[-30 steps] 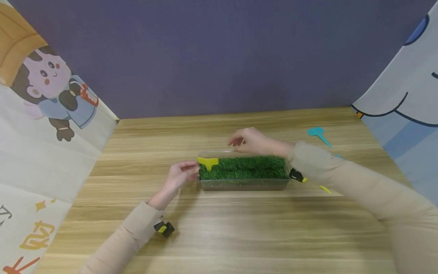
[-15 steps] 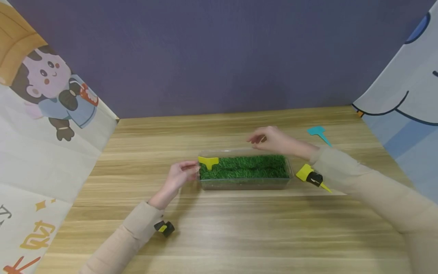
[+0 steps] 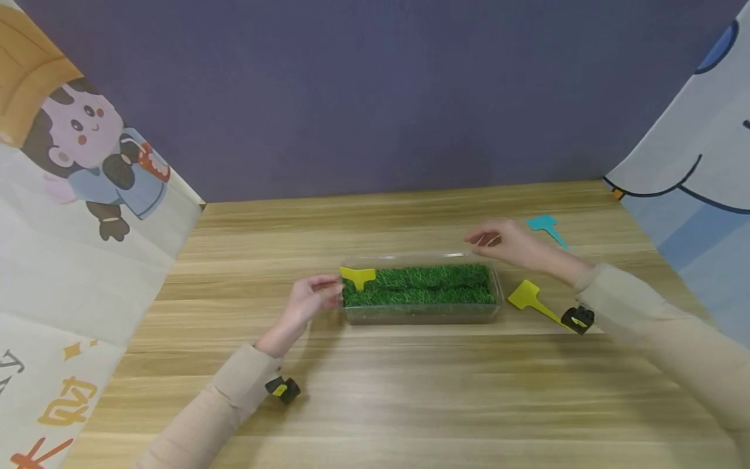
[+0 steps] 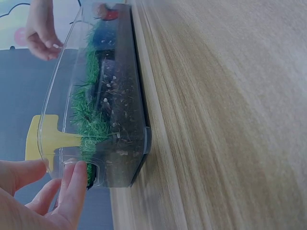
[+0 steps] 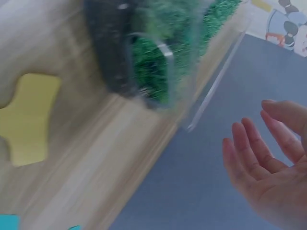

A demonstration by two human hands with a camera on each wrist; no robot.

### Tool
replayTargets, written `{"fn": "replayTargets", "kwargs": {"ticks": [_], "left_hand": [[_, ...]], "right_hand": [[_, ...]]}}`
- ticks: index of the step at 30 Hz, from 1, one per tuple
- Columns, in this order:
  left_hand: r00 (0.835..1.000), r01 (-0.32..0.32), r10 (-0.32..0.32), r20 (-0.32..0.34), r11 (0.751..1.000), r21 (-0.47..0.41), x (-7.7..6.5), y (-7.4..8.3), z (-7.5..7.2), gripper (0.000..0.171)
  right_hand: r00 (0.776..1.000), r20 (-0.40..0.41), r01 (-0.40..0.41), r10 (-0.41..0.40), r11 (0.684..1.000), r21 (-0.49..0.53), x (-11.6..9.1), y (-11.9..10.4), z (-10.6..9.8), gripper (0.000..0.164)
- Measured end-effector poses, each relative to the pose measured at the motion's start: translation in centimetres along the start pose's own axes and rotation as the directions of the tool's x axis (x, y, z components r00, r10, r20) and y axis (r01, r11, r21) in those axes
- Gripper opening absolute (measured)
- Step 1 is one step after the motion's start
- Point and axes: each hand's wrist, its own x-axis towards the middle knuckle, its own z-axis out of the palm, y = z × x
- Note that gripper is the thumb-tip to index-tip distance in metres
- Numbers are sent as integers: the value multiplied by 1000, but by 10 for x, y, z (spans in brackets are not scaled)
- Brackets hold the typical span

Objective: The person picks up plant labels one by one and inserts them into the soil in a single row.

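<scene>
A long clear plastic box (image 3: 422,315) stands on the table, with green artificial grass (image 3: 433,284) over dark soil inside. A yellow T-shaped plant label (image 3: 359,277) sticks upright in the grass at its left end. My left hand (image 3: 309,298) touches that end; in the left wrist view, fairly straight fingertips (image 4: 76,175) lie against the outer wall and one tip is at the rim. Above the table by the box's far right corner, my right hand (image 3: 508,245) hovers with loosely bent fingers and holds nothing.
Another yellow plant label (image 3: 528,296) lies on the table right of the box, partly under the right wrist's black camera (image 3: 578,320). Farther back on the right lies a blue plant label (image 3: 546,225). Printed cloths hang at both sides, and a dark blue panel (image 3: 398,98) rises behind.
My right hand has moved to the right along the box's far side, uncovering the loose yellow label. The left hand stays at the left end, and the upright label has not moved.
</scene>
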Motion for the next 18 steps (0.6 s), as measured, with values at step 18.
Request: {"fn": "replayTargets", "kwargs": {"ticks": [18], "left_hand": [[998, 53, -53, -26, 998, 24, 5, -1, 2, 35]], "right_hand": [[999, -25, -48, 48, 999, -7, -41, 43, -5, 24]]}}
